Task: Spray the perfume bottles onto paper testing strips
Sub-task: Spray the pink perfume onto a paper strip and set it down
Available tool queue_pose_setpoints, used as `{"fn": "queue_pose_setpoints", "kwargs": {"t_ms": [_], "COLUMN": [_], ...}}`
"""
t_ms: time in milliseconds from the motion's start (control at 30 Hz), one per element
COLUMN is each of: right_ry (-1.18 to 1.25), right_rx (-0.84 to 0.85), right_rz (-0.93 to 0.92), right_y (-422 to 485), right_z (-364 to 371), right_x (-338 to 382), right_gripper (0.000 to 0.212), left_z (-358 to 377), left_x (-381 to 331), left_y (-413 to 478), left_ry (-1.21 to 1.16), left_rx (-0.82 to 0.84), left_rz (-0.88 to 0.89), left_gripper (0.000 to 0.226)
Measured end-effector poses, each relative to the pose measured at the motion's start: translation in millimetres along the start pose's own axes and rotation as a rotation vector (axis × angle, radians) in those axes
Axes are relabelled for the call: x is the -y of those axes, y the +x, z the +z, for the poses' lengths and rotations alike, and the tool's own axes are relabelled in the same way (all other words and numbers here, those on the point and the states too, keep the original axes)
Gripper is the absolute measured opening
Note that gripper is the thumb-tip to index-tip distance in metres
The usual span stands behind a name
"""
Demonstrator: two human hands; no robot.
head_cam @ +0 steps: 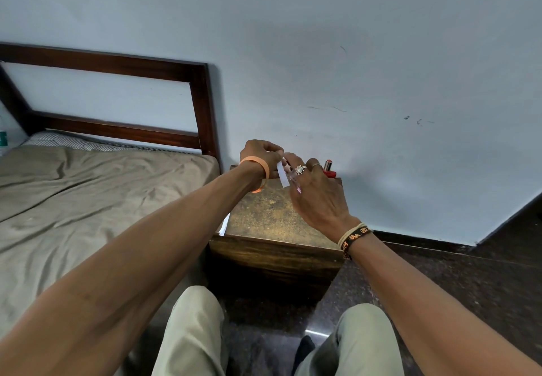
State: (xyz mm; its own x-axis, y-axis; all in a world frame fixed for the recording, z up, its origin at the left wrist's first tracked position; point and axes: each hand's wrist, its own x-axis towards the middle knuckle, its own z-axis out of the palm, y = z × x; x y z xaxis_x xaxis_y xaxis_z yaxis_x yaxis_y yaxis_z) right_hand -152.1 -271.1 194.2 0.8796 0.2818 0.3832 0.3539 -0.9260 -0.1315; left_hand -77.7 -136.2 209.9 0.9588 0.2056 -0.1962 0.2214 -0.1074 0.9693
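So the person is sitting in front of a small wooden bedside table (269, 217) and both hands are hovering over its far end, close to the wall (352, 67). The left hand (261, 155), the one wearing an orange wristband (260, 167), is pinching a white paper testing strip (281, 173) at its top end, fingers curled tight on it, and the strip is hanging down between the two hands. The right hand (318, 199) is gripping a small clear perfume bottle (294, 182) with a pinkish tint. The bottle is sitting right beside the strip, though the hand is covering most of it, so I can't tell exactly how the fingers are wrapping around it. That hand is wearing a chunky ring (299, 169) and a thread bracelet (353, 236). Just behind the right hand, a red bottle (329, 168) is standing at the back of the table, partly hidden. A few more white paper strips (224, 224) are poking over the table's left edge, next to the bed (88, 199) with its tan sheet and dark headboard (202, 105).
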Motion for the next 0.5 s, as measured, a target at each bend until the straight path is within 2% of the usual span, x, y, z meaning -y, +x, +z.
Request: {"fn": "queue_pose_setpoints", "kwargs": {"t_ms": [133, 233, 333, 500], "right_ry": [-0.020, 0.044, -0.030, -0.007], "right_rx": [0.074, 0.040, 0.079, 0.039], "right_rz": [-0.025, 0.026, -0.006, 0.031], "right_y": [2, 4, 6, 7], "right_z": [3, 5, 9, 10], "right_x": [0, -2, -2, -5], "right_gripper": [0.050, 0.049, 0.047, 0.043], "left_z": [1, 3, 2, 3], "left_x": [5, 5, 6, 6], "left_y": [2, 3, 6, 7], "left_ry": [0.041, 0.024, 0.044, 0.022], "left_rx": [-0.010, 0.011, 0.000, 0.022], "left_rz": [0.008, -0.007, 0.009, -0.012], "left_gripper": [0.014, 0.018, 0.015, 0.014]}}
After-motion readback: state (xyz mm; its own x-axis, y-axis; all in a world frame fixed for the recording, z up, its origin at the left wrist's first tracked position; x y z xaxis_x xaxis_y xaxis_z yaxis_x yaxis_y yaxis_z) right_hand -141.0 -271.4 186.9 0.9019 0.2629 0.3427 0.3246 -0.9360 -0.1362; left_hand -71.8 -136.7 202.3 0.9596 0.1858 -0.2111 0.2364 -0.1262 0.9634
